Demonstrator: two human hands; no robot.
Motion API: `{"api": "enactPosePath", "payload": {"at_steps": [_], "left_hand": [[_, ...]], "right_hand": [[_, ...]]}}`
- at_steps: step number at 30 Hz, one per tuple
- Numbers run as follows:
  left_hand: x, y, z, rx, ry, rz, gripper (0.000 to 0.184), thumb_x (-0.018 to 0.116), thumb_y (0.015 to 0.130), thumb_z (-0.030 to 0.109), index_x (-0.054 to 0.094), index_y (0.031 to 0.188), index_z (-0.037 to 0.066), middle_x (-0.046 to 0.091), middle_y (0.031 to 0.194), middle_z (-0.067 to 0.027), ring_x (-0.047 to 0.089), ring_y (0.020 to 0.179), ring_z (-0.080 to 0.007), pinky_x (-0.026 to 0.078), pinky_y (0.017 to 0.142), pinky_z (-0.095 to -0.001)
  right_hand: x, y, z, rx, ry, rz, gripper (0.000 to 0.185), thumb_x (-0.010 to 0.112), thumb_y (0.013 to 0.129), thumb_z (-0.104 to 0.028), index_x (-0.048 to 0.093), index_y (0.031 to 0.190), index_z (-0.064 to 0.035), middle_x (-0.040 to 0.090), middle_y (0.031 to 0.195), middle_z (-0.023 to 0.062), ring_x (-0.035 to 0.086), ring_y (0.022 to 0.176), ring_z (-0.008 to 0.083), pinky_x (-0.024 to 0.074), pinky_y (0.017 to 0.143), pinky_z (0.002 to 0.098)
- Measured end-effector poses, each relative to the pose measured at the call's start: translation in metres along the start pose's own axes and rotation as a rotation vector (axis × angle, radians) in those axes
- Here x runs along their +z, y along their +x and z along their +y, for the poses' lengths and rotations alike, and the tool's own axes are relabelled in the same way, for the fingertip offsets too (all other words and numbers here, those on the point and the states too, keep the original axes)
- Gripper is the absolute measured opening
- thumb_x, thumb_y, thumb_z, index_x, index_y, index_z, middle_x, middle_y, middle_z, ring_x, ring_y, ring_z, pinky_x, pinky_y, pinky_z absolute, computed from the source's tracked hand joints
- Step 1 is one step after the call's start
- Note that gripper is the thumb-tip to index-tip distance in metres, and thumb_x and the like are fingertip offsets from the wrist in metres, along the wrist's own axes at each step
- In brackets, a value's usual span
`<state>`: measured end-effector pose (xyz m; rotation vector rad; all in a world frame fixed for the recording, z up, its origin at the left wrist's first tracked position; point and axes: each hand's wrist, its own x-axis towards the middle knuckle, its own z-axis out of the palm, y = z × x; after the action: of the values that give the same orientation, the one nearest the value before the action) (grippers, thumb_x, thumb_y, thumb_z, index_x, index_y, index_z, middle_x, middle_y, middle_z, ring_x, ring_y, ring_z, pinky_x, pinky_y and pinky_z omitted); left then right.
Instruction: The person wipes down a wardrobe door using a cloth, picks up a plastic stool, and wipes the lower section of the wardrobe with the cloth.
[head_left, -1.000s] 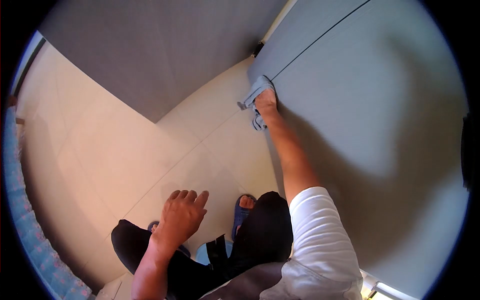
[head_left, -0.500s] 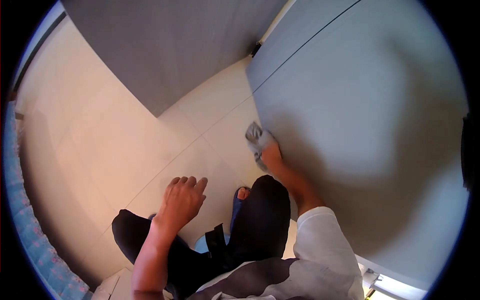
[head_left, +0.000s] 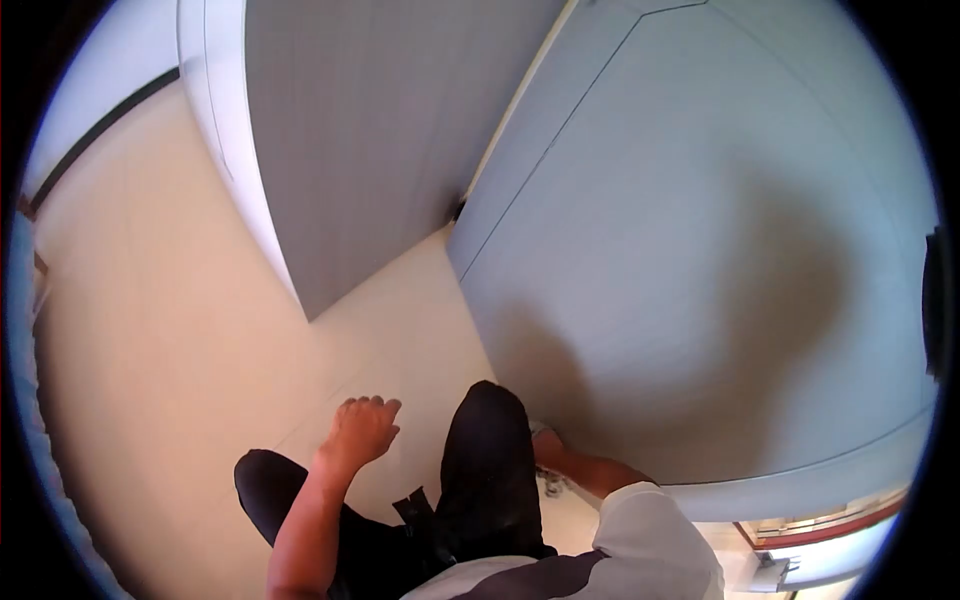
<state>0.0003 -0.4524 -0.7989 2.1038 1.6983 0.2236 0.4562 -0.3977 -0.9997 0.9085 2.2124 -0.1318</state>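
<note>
My right hand (head_left: pixel 546 447) is low beside my right knee, close to the bottom of the grey-blue panel (head_left: pixel 680 250). It is closed on a grey cloth (head_left: pixel 552 485), of which only small bits show past the knee; the knee also hides most of the fingers. My left hand (head_left: pixel 364 430) hangs in the air over the pale floor (head_left: pixel 170 380), between my knees. Its fingers are loosely bent, and nothing shows in them.
A dark grey door-like panel (head_left: pixel 390 140) with a pale edge stands ahead, its lower corner pointing towards me. Blue fabric (head_left: pixel 30 420) runs along the far left. At the lower right are a reddish-brown edge (head_left: pixel 830 527) and some bright fittings.
My right hand has drawn the cloth back towards me along the panel's foot, now partly behind my knee. My view has shifted, and the dark panel appears lower.
</note>
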Motion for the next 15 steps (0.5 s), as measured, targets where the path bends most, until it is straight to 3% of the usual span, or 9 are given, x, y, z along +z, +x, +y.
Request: {"api": "enactPosePath", "payload": {"at_steps": [2, 5, 7, 8, 9, 10, 11, 12, 15], "left_hand": [[0.009, -0.003, -0.001, 0.021, 0.014, 0.065, 0.026, 0.065, 0.076, 0.022, 0.059, 0.098, 0.009, 0.063, 0.083, -0.0118, 0.062, 0.08, -0.0295, 0.048, 0.074, -0.0386], [0.026, -0.005, -0.015, 0.026, -0.015, 0.106, 0.029, 0.065, 0.077, 0.023, 0.06, 0.102, 0.01, 0.064, 0.086, -0.0119, 0.063, 0.081, -0.0294, 0.049, 0.075, -0.0393], [0.036, -0.004, -0.026, 0.027, -0.009, 0.128, 0.031, 0.065, 0.077, 0.024, 0.06, 0.104, 0.01, 0.064, 0.087, -0.0118, 0.063, 0.082, -0.0293, 0.049, 0.075, -0.0396], [0.037, -0.004, -0.026, 0.013, -0.006, 0.122, 0.032, 0.065, 0.076, 0.024, 0.06, 0.105, 0.011, 0.064, 0.088, -0.0118, 0.063, 0.082, -0.0292, 0.049, 0.075, -0.0399], [0.038, -0.005, -0.028, 0.016, 0.004, 0.13, 0.032, 0.065, 0.076, 0.024, 0.06, 0.105, 0.011, 0.064, 0.088, -0.0118, 0.063, 0.082, -0.0292, 0.049, 0.075, -0.0399], [0.038, -0.006, -0.031, 0.004, 0.005, 0.124, 0.031, 0.065, 0.076, 0.024, 0.06, 0.105, 0.011, 0.064, 0.089, -0.0117, 0.063, 0.082, -0.0293, 0.049, 0.075, -0.0401], [0.037, -0.007, -0.033, -0.011, 0.004, 0.114, 0.031, 0.065, 0.076, 0.023, 0.06, 0.104, 0.01, 0.064, 0.089, -0.0116, 0.063, 0.082, -0.0293, 0.049, 0.075, -0.0404], [0.036, -0.005, -0.024, -0.019, 0.011, 0.11, 0.031, 0.065, 0.076, 0.023, 0.06, 0.104, 0.01, 0.064, 0.089, -0.0116, 0.063, 0.082, -0.0293, 0.049, 0.075, -0.0404], [0.028, -0.004, -0.013, -0.026, 0.019, 0.087, 0.029, 0.065, 0.077, 0.023, 0.06, 0.103, 0.01, 0.064, 0.088, -0.0117, 0.063, 0.082, -0.0293, 0.049, 0.074, -0.0402]], "right_hand": [[-0.056, 0.009, 0.012, 0.03, -0.085, 0.125, 0.016, 0.056, 0.078, -0.02, 0.067, 0.074, -0.0092, 0.064, 0.074, 0.0148, 0.062, 0.074, 0.0315, 0.0458, 0.068, 0.0433], [-0.197, 0.04, 0.051, 0.069, -0.257, 0.384, 0.012, 0.058, 0.072, -0.018, 0.067, 0.068, -0.0119, 0.066, 0.072, 0.0071, 0.064, 0.07, 0.0259, 0.0467, 0.065, 0.0413], [-0.308, 0.033, 0.06, 0.207, -0.338, 0.732, 0.012, 0.058, 0.066, -0.014, 0.068, 0.068, -0.0089, 0.065, 0.077, 0.0098, 0.063, 0.077, 0.027, 0.049, 0.067, 0.0413], [-0.353, 0.038, 0.086, 0.266, -0.291, 0.636, 0.014, 0.056, 0.068, -0.016, 0.068, 0.068, -0.0088, 0.066, 0.08, 0.0101, 0.063, 0.081, 0.0263, 0.0493, 0.07, 0.0407], [-0.396, 0.028, 0.101, 0.21, -0.493, 0.857, 0.016, 0.055, 0.069, -0.017, 0.069, 0.07, -0.0098, 0.067, 0.081, 0.0108, 0.064, 0.079, 0.0261, 0.0501, 0.07, 0.0403], [-0.457, 0.001, 0.095, 0.296, -0.473, 0.957, 0.016, 0.056, 0.069, -0.018, 0.069, 0.073, -0.0106, 0.067, 0.082, 0.0087, 0.065, 0.076, 0.0247, 0.0505, 0.07, 0.0406], [-0.466, 0.043, 0.165, 0.244, -0.047, 1.183, 0.011, 0.057, 0.073, -0.018, 0.068, 0.076, -0.0144, 0.068, 0.081, 0.0063, 0.065, 0.073, 0.0248, 0.0505, 0.062, 0.0406], [-0.529, -0.016, 0.139, 0.519, -0.543, 0.87, 0.012, 0.057, 0.074, -0.018, 0.068, 0.076, -0.0143, 0.068, 0.082, 0.007, 0.066, 0.074, 0.0232, 0.0508, 0.062, 0.0382], [-0.616, -0.066, 0.171, 0.602, -0.685, 1.25, 0.017, 0.052, 0.075, -0.017, 0.067, 0.069, -0.0127, 0.067, 0.071, 0.0087, 0.066, 0.068, 0.024, 0.0503, 0.055, 0.0377]]}}
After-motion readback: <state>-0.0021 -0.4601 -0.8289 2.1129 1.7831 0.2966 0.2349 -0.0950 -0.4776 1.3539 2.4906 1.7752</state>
